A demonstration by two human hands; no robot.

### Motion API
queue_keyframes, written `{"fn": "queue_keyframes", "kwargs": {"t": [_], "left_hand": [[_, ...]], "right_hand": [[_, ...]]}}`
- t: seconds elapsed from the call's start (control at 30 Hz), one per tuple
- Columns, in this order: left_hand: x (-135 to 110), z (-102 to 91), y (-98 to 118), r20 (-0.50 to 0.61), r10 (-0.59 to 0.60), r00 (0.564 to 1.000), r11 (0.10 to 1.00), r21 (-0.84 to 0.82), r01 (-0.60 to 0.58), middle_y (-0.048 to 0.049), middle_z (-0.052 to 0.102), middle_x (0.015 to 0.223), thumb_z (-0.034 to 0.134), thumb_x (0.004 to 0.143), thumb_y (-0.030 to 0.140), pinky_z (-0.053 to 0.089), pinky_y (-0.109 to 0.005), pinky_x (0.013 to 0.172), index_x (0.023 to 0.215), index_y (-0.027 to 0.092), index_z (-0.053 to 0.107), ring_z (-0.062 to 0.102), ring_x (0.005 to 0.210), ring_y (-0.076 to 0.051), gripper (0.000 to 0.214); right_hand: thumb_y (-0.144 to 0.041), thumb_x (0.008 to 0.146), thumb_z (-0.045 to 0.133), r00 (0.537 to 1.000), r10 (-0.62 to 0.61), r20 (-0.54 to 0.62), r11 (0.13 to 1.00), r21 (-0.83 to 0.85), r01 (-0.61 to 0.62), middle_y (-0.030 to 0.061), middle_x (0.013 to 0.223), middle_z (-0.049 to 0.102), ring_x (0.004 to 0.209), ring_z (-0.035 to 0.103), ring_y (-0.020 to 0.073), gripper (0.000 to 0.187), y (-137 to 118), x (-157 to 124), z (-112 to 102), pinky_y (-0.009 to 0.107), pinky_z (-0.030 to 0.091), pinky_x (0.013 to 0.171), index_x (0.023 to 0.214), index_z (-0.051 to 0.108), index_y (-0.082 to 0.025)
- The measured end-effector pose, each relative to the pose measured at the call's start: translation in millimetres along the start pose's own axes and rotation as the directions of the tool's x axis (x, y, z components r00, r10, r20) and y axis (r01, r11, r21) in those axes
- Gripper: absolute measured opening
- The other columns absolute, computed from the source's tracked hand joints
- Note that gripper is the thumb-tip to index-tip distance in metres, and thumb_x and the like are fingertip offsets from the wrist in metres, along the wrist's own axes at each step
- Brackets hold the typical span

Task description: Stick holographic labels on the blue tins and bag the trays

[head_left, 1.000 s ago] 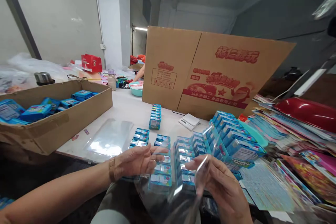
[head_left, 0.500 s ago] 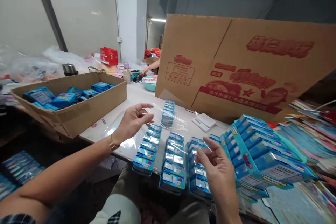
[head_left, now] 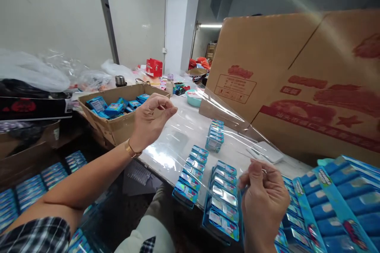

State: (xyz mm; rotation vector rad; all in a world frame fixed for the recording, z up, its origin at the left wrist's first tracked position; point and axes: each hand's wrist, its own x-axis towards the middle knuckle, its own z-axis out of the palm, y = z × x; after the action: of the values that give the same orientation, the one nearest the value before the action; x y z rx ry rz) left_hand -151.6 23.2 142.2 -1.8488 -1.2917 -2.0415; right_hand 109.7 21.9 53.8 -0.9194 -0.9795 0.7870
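Note:
A sheet of clear plastic film point(head_left: 234, 112) spreads in the air between my hands, showing mostly as bright glints and creases. My left hand point(head_left: 152, 121) is closed in a pinch on one edge of it, above the table in front of the carton of blue boxes. Lower and to the right, my right hand point(head_left: 265, 197) pinches another part of the film. Under the film, small blue boxes stand in a row point(head_left: 190, 176) and a second row point(head_left: 224, 201) beside my right hand. A short stack of blue boxes point(head_left: 215, 136) sits farther back.
An open carton point(head_left: 142, 120) holding loose blue boxes stands at the left. A large printed cardboard box point(head_left: 237, 55) blocks the back right. A white flat device point(head_left: 268, 153) lies before it. Blue display boxes point(head_left: 335, 201) crowd the right; more boxed packs point(head_left: 53, 176) are down left.
My view has turned left. My left hand has risen and the film is spread wider and higher. The right hand has closed into a tighter pinch.

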Motion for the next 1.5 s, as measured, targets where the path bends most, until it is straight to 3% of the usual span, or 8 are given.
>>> {"fn": "queue_keyframes", "kwargs": {"t": [0.37,0.67,0.83,0.93,1.07,1.27,1.37,1.5], "left_hand": [[-4.4,-34.4,2.9,0.266,-0.353,0.897,0.796,-0.418,0.437,0.0072,0.059,0.051,0.073,0.088,0.039,0.043,-0.016,0.039,0.127,0.020,0.059,0.053,0.038,-0.008,0.045],[-49.7,-41.6,13.8,0.491,-0.229,0.840,0.799,-0.398,0.451,-0.0006,0.067,0.078,0.068,0.092,0.026,0.057,-0.026,0.065,0.145,0.025,0.047,0.072,0.068,-0.017,0.057],[-58.5,-31.3,17.2,0.500,-0.178,0.847,0.749,-0.489,0.447,0.0004,0.060,0.083,0.061,0.095,0.019,0.062,-0.029,0.068,0.143,0.027,0.051,0.075,0.072,-0.018,0.049],[-52.4,-20.2,17.2,0.533,-0.102,0.840,0.705,-0.557,0.439,0.0017,0.057,0.086,0.057,0.097,0.015,0.059,-0.021,0.054,0.142,0.030,0.052,0.070,0.058,-0.011,0.048],[-37.6,16.1,28.1,0.729,0.054,0.682,0.640,-0.549,0.537,0.0016,0.058,0.085,0.058,0.096,0.016,0.042,-0.012,0.035,0.139,0.031,0.055,0.049,0.043,-0.003,0.046],[-17.1,101.9,84.7,0.882,0.372,0.289,0.536,-0.459,0.709,-0.0026,0.063,0.079,0.072,0.087,0.021,0.030,-0.016,0.033,0.135,0.021,0.062,0.038,0.041,-0.004,0.049],[-11.5,123.3,90.8,0.875,0.366,0.318,0.438,-0.463,0.771,-0.0003,0.061,0.071,0.076,0.083,0.020,0.027,-0.015,0.035,0.132,0.017,0.063,0.037,0.042,-0.003,0.051],[-37.7,118.9,60.3,0.931,0.073,0.358,0.196,-0.365,0.910,-0.0001,0.061,0.072,0.074,0.081,0.018,0.026,-0.013,0.037,0.123,0.013,0.068,0.036,0.042,-0.002,0.043]], "right_hand": [[-0.055,0.088,0.064,0.945,0.305,0.116,0.930,0.176,-0.322,-0.0088,0.049,0.038,0.041,0.032,0.0070,0.037,26.5,-4.3,15.0,0.021,0.025,0.039,0.081,0.064,-0.018],[-0.048,0.096,0.058,0.991,0.097,-0.095,0.995,0.022,-0.095,-0.0069,0.049,0.041,0.046,0.035,0.0086,0.032,17.3,-31.6,-10.7,0.022,0.026,0.044,0.088,0.066,-0.018],[-0.053,0.092,0.061,0.983,0.013,-0.182,0.995,-0.098,-0.031,-0.0033,0.057,0.053,0.051,0.047,0.0116,0.036,43.1,-48.3,-70.7,0.024,0.036,0.048,0.096,0.070,-0.019],[-0.047,0.075,0.080,0.960,0.278,0.032,0.953,-0.139,-0.271,0.0032,0.076,0.069,0.064,0.060,0.0158,0.046,59.5,-46.0,-131.7,0.027,0.046,0.057,0.110,0.073,-0.018],[-0.034,0.079,0.077,0.990,0.112,-0.083,0.993,-0.018,-0.114,0.0032,0.114,0.071,0.106,0.064,0.0189,0.044,27.4,-33.7,-156.0,0.029,0.051,0.084,0.122,0.068,-0.031],[-0.054,0.089,0.064,0.866,-0.170,0.470,0.984,0.035,0.175,0.0057,0.130,0.065,0.122,0.058,0.0240,0.047,-37.3,5.7,-71.4,0.040,0.044,0.104,0.129,0.064,-0.030],[-0.052,0.086,0.069,0.829,-0.025,0.559,0.994,0.103,-0.040,0.0032,0.084,0.071,0.080,0.065,0.0186,0.031,-38.5,14.2,-64.1,0.036,0.050,0.090,0.092,0.074,-0.022],[-0.042,0.080,0.079,0.865,0.042,0.499,0.946,0.258,-0.194,-0.0060,0.052,0.049,0.057,0.050,0.0122,0.031,-27.2,2.7,-86.8,0.039,0.047,0.096,0.063,0.062,-0.021]]}}
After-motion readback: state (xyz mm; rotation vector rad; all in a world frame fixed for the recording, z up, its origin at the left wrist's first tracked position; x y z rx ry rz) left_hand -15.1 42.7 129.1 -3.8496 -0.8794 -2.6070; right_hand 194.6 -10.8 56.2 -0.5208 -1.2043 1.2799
